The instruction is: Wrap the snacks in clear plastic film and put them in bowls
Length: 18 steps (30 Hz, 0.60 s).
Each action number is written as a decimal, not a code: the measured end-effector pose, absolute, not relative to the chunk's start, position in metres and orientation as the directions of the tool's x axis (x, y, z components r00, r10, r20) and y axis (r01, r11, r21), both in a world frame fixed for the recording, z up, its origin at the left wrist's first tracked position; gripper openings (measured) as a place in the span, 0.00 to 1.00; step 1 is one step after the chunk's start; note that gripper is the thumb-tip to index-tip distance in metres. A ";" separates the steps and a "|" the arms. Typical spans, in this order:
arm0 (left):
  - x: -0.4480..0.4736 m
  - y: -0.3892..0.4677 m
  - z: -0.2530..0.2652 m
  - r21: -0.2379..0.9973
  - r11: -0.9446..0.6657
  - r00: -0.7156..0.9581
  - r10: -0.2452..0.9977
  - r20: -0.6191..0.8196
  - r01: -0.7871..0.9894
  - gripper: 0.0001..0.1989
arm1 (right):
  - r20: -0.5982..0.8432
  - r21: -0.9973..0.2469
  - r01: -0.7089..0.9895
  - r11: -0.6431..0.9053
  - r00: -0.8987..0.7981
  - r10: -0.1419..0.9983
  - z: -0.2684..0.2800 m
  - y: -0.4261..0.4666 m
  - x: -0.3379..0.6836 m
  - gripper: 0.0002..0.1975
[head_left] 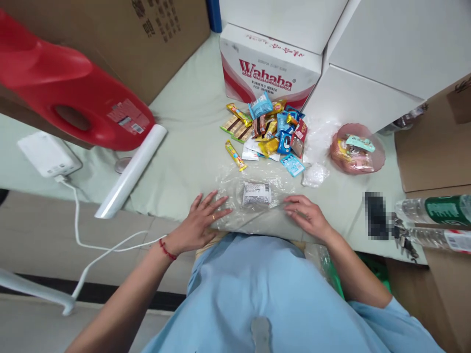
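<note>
A small white packet with printed text [256,194] lies on a sheet of clear plastic film [235,218] at the table's front edge. Over the film's left side, my left hand [204,218] is open, palm down with fingers spread. At the right side my right hand [309,215] is open too, its fingers loosely extended and slightly bent at the film's edge. Neither hand touches the packet. Behind it is a heap of colourful wrapped snacks [270,130], with a yellow snack stick [235,155] and a light-blue packet [292,164] at its near side.
A white film roll [132,169] and a red jug [73,93] are left, near a white power bank [49,154]. At the back stands a Wahaha carton [268,73]. On the right are a pink bowl [377,157] holding packets, keys [406,245] and plastic bottles [447,210].
</note>
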<state>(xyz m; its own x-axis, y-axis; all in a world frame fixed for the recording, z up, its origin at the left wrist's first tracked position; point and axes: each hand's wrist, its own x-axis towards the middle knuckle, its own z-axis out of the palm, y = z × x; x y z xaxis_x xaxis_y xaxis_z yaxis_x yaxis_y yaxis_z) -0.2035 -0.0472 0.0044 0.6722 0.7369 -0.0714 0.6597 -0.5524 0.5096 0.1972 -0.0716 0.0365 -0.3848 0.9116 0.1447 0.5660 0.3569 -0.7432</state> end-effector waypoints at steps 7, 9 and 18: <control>-0.181 -0.020 -0.004 0.682 -0.301 0.345 0.935 0.076 0.667 0.17 | -0.185 -0.881 0.469 -0.054 -0.240 0.953 0.042 -0.016 0.200 0.19; -0.179 -0.015 -0.003 0.698 -0.343 0.362 0.923 0.128 0.629 0.14 | -0.267 -0.890 0.427 -0.159 -0.205 0.942 0.040 -0.008 0.198 0.21; -0.170 -0.040 -0.005 0.578 -0.576 0.608 0.777 0.166 0.578 0.20 | -0.376 -0.885 0.352 -0.306 -0.151 0.914 0.037 -0.007 0.198 0.21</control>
<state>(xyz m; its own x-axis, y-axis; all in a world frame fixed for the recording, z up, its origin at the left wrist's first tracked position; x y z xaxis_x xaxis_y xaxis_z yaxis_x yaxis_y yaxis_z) -0.1695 -0.0402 -0.0050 0.6076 0.7766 0.1664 0.5780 -0.5760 0.5780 0.1983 -0.0074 0.0368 -0.1513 0.9140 -0.3764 0.3518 -0.3061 -0.8846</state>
